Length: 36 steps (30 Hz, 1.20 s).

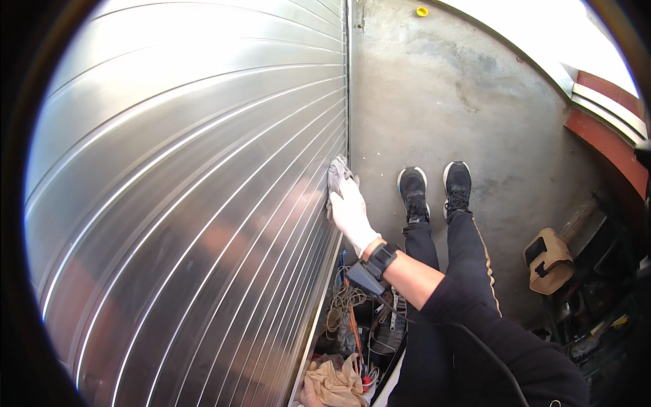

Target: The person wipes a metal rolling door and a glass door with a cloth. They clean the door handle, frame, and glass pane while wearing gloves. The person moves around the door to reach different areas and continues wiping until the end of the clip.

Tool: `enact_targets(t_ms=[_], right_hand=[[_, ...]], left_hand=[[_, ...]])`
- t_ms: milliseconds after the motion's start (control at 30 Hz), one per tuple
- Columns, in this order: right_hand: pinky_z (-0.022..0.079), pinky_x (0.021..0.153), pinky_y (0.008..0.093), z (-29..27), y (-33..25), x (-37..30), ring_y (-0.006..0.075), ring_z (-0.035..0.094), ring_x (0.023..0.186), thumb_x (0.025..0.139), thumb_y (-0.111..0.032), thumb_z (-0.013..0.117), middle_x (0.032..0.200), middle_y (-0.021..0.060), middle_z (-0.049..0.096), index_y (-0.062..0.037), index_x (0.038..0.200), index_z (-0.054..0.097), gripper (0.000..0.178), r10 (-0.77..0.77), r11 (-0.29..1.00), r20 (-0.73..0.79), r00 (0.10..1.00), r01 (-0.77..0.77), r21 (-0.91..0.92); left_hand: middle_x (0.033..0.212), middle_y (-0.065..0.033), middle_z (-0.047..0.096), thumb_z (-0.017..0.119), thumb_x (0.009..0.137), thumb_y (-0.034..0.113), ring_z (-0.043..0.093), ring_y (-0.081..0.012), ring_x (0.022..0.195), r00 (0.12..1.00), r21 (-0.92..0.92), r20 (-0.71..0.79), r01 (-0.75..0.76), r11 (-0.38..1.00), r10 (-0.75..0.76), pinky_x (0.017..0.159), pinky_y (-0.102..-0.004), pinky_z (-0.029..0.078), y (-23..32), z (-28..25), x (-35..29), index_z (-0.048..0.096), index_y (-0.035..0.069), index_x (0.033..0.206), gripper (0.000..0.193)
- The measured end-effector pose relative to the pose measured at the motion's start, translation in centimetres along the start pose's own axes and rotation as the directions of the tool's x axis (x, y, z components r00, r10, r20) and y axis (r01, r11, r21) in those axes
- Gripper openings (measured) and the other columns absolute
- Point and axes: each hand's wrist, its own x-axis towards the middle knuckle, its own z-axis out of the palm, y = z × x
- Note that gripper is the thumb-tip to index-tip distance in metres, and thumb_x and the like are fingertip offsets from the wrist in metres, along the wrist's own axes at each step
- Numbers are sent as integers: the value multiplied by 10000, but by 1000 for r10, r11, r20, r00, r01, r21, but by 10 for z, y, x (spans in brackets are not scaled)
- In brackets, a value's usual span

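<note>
Holding a crumpled grey cloth [336, 173] in the white-gloved right hand [351, 209] at the right edge of the shiny ribbed metal panel [203, 203], seemingly mid-wipe, with no telling wiped parts from unwiped.

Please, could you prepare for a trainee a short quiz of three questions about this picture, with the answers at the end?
1. What does the right hand hold against the ribbed metal panel?
A) a paint brush
B) a grey cloth
C) a screwdriver

2. True or false: a round yellow object lies on the grey floor, near the top of the picture.

3. How many black shoes can be seen?

Key: 1: B. 2: True. 3: Two.
</note>
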Motion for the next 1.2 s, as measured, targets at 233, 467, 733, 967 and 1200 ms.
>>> enact_targets(t_ms=[233, 467, 733, 967, 1200], right_hand=[[521, 881, 431, -51, -165, -171, 355, 636, 1026, 683, 16, 678, 1175, 173, 593, -97, 1272, 644, 601, -556, 819, 193, 809, 494, 292], [433, 1028, 467, 23, 11, 48, 453, 518, 1183, 895, -56, 530, 1320, 279, 525, -1, 1358, 528, 466, -362, 928, -342, 867, 370, -44], [427, 1053, 437, 16, 20, 56, 420, 519, 1223, 902, -78, 526, 1354, 250, 524, -49, 1380, 525, 480, -346, 926, -281, 895, 374, 52], [539, 787, 380, -62, -228, -199, 311, 629, 983, 700, -112, 704, 1196, 144, 578, -120, 1173, 705, 473, -631, 755, 163, 758, 553, 353], [489, 721, 372, -21, -193, -114, 256, 592, 869, 710, -77, 677, 1126, 89, 617, -131, 1271, 658, 563, -711, 679, -204, 673, 733, 50]], left_hand=[[696, 20, 478, 544, 1043, 241, 455, -80, 625, 998, 29, -56, 30, 999, -29, 646, -251, 428, -5, -5, 11, 597, -38, 1257, 356], [1205, -120, 627, 478, 1059, 258, 611, -202, 1074, 962, 225, 192, -236, 945, 194, 911, -305, 521, -20, -32, 30, 571, -52, 1305, 406], [1110, -98, 645, 471, 1065, 295, 626, -184, 1001, 954, 224, 227, -246, 943, 195, 858, -284, 526, -20, -36, 34, 591, -50, 1279, 423], [1134, -116, 645, 471, 1064, 307, 627, -204, 1036, 960, 197, 250, -181, 964, 129, 893, -300, 512, -15, -42, 31, 563, -80, 1303, 465], [1194, -158, 634, 478, 1060, 314, 623, -239, 1090, 891, -21, 428, -161, 987, 154, 969, -342, 501, -16, -35, 34, 557, -101, 1300, 486]])
